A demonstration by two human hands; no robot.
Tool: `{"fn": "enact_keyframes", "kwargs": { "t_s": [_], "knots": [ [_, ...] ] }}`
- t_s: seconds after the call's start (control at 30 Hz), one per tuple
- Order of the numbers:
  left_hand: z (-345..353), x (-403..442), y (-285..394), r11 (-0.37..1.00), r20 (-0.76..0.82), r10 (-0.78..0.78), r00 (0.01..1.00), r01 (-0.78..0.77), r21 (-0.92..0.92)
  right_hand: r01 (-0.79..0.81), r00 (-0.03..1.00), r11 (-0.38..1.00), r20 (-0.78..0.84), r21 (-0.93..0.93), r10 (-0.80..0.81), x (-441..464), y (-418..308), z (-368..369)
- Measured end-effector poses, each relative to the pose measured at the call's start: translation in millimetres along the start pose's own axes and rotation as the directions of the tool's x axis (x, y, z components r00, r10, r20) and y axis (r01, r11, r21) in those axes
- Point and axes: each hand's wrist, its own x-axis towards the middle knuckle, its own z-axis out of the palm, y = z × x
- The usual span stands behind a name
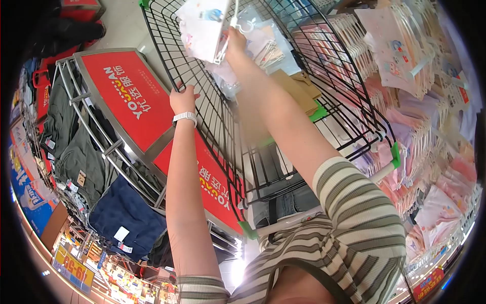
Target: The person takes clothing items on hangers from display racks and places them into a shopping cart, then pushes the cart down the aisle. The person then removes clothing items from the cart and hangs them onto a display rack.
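My left hand (183,99), with a white watch on its wrist, is closed round the top rim of the black wire shopping cart (161,60). Inside the cart's far part, my right hand (236,42) has its fingers closed on a white garment on a hanger (202,28). A printed tag shows on that garment. Beside and under my right hand lie clear plastic-wrapped garments (276,50), partly covered by the hand and arm. Closer to me, a brown cardboard piece (298,91) rests in the cart.
Red-signed racks (126,96) stand close along the cart's left side, with dark green trousers (81,162) and navy shorts (126,218) hanging there. To the right hang rows of pale pink children's clothes (400,55). Grey floor (119,30) shows at upper left.
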Motion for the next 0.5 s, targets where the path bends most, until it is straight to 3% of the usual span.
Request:
{"fn": "enact_keyframes", "kwargs": {
  "t_s": [0.03,0.07,0.1,0.13,0.17,0.2,0.23,0.5],
  "knots": [
    [0.2,-2.1,2.6,1.000,-0.002,-0.009,1.000,0.009,0.007,-0.107,0.993,0.985,-0.025,0.132,0.111,8.2,21.8,-14.8],
    [0.6,-2.6,2.6,1.000,-0.007,-0.009,1.000,0.009,0.014,-0.112,0.994,0.993,0.017,0.048,0.112,2.6,25.9,-24.6],
    [0.6,-2.5,1.9,1.000,-0.006,-0.009,1.000,0.009,-0.013,0.021,0.984,0.969,0.175,-0.248,0.023,-17.5,16.3,-27.5],
    [0.9,-2.2,1.4,0.999,-0.005,-0.009,1.000,0.009,-0.041,0.404,0.897,0.650,0.419,-0.644,-0.141,-41.4,-2.8,-27.4],
    [1.3,-2.1,1.6,1.000,-0.013,-0.005,1.000,0.005,-0.028,0.699,0.714,0.162,0.666,-0.696,-0.216,-70.2,-33.4,-18.9],
    [1.9,-2.6,1.8,1.000,-0.018,-0.007,1.000,0.007,-0.017,0.792,0.556,-0.155,0.803,-0.590,-0.217,-93.3,-57.3,-8.5],
    [1.4,-3.2,2.7,1.000,-0.009,-0.005,1.000,0.004,-0.019,0.811,0.483,-0.261,0.851,-0.524,-0.206,-108.0,-73.9,1.2],
    [0.7,-1.6,3.4,1.000,-0.002,0.001,1.000,-0.001,-0.017,0.872,0.419,-0.237,0.903,-0.429,-0.093,-108.6,-85.2,-24.1]
  ]
}}
